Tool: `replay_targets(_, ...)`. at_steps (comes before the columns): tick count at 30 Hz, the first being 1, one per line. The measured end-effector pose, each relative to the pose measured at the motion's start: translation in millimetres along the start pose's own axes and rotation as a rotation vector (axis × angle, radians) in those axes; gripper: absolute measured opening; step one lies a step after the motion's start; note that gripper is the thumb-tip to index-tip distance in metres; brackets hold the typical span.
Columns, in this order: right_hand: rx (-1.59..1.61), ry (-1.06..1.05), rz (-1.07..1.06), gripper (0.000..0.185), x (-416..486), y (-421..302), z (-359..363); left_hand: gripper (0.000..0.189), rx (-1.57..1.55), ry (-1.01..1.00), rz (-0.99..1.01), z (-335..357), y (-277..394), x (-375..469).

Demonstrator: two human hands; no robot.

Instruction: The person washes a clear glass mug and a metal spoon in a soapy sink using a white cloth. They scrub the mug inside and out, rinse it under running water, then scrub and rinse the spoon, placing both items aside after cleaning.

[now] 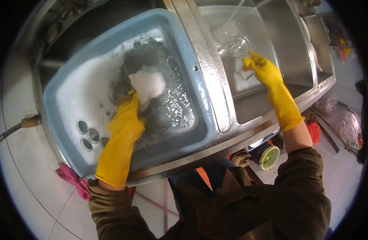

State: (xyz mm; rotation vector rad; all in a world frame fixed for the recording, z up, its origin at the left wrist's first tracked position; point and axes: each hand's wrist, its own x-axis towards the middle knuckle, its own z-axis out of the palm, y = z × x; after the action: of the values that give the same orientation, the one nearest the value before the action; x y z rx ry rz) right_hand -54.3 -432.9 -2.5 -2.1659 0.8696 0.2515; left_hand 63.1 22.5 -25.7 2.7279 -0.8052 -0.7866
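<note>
My left hand (127,120), in a yellow rubber glove, is over a blue plastic tub (199,87) of sudsy water. Its fingers grip the lower edge of a wet white cloth (148,82). Several round rims of drinking glasses (93,136) show through the foam beside that wrist, one partly behind the glove. My right hand (263,69), gloved likewise, reaches into the steel basin (271,36) on the right. Its fingers are loosely bent and apart, with nothing visible between them. Just beyond the fingertips, clear glassware (239,45) lies in the basin.
A steel divider (209,60) separates the tub's basin from the right one. A thin stream of water (235,11) falls near the glassware. A pink cloth (73,181) hangs at the near left corner. Below the counter stands a container of chopped greens (269,157); plastic bags (348,123) lie farther right.
</note>
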Motion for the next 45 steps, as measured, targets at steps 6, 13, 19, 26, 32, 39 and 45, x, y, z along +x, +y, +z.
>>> replay_targets(6,-0.462,-0.41,0.321,0.031,36.0,63.7,52.4,0.085,-0.025,-0.11,-0.085,1.9,11.2,13.5)
replay_targets(13,-0.304,-0.336,0.089,0.052,33.8,30.5,81.3,0.066,0.03,-0.281,-0.357,18.6,26.9,22.6)
replay_targets(19,-0.306,0.198,-1.069,0.05,-13.6,-123.0,63.6,0.066,-0.033,-0.309,-0.23,15.9,17.5,-2.5)
replay_targets(26,-0.032,-0.327,-0.925,0.06,-13.7,-182.3,192.9,0.058,-0.029,-0.35,-0.208,-4.1,2.8,-34.8)
replay_targets(32,-0.814,-0.234,-1.073,0.024,-1.9,-203.9,198.6,0.056,-0.269,-0.218,-0.404,-13.9,5.5,-50.6)
replay_targets(39,-0.551,-0.555,-0.714,0.043,-31.9,-215.5,202.9,0.056,-1.876,0.135,-0.532,-5.9,26.9,-68.0)
replay_targets(45,-0.41,-0.432,-0.391,0.052,-63.2,-206.5,185.9,0.067,-1.605,0.164,-0.497,-0.6,34.7,-58.0)
